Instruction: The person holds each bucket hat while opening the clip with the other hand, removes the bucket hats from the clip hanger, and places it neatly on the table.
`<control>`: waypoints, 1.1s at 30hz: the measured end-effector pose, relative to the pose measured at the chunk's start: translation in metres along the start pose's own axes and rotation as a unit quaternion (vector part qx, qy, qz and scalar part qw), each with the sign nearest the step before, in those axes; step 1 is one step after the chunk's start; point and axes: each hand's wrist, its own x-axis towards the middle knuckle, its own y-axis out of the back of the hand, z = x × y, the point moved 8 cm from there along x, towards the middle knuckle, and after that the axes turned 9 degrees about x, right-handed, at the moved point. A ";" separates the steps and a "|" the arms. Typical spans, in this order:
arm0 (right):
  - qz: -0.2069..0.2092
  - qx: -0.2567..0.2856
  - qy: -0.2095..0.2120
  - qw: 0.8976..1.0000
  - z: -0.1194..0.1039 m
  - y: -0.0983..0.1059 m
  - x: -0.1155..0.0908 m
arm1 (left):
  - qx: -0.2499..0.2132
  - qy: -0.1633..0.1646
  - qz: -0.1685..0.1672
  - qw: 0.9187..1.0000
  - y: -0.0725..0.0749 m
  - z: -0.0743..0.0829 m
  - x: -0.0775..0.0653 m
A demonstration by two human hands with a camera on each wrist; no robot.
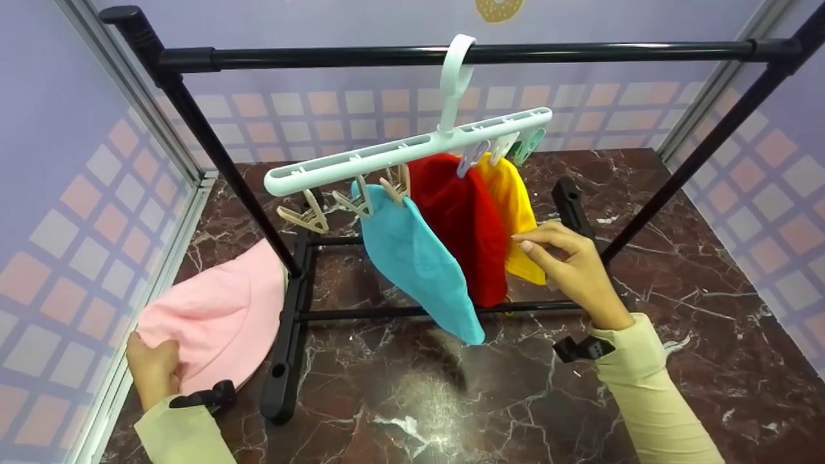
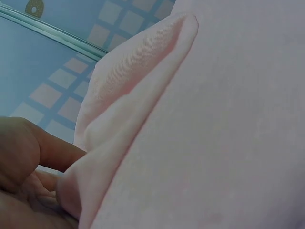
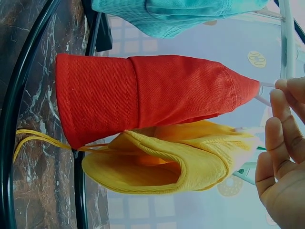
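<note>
Pink hat [image 1: 219,312] gripped by left hand [image 1: 155,366], well apart from right hand [image 1: 575,270]

**Light: head view bright, left wrist dim**

Head: fairly even; glare patch on marble [image 1: 425,390], soft shadow below blue hat [image 1: 412,251], glints on top bar [image 1: 361,57]. Left wrist: hazy, pink hat [image 2: 214,129] soft. Right wrist: cool tint, crisper; rail [image 3: 9,114] bows at left edge.

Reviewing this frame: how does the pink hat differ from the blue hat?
The pink hat is gripped by the left hand; the blue hat hangs from the hanger. The pink hat is left of the rack, while the blue hat is between its side posts. The pink hat is paler than the blue hat. Both are cloth.
</note>
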 end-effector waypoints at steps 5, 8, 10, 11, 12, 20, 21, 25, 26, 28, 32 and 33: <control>-0.002 -0.008 -0.004 1.000 0.002 0.000 0.000 | 0.008 0.012 -0.022 1.000 -0.003 0.000 -0.001; -0.004 -0.012 -0.003 1.000 0.002 0.001 0.000 | 0.018 0.014 -0.030 0.999 -0.004 0.000 0.000; -0.008 -0.013 -0.001 1.000 0.002 0.001 -0.001 | 0.035 0.008 -0.033 0.999 -0.003 0.001 0.001; -0.010 -0.013 -0.001 1.000 0.003 0.001 -0.001 | 0.046 0.003 -0.034 0.998 -0.003 0.001 0.001; -0.010 -0.010 -0.004 1.000 0.003 0.001 -0.001 | 0.058 -0.002 -0.033 0.998 -0.003 0.002 0.002; -0.002 0.010 -0.007 1.000 0.000 0.001 0.000 | 0.151 -0.047 -0.015 0.987 0.002 0.009 -0.002; -0.002 0.011 -0.005 1.000 -0.001 0.001 0.000 | 0.152 -0.046 -0.017 0.987 0.002 0.010 -0.004; -0.003 0.007 -0.004 1.000 -0.001 0.000 0.000 | 0.155 -0.043 -0.041 0.986 0.003 0.014 -0.009; -0.003 0.007 -0.005 1.000 -0.001 0.000 0.000 | 0.158 -0.044 -0.048 0.985 0.003 0.016 -0.010; -0.004 0.006 -0.006 1.000 -0.001 0.000 0.000 | 0.163 -0.045 -0.060 0.984 0.004 0.020 -0.013; -0.006 0.007 0.008 1.000 -0.005 -0.001 0.000 | 0.169 -0.053 -0.064 0.982 0.009 0.032 -0.022; -0.006 0.006 0.014 1.000 -0.006 -0.001 0.001 | 0.171 -0.055 -0.064 0.982 0.009 0.036 -0.024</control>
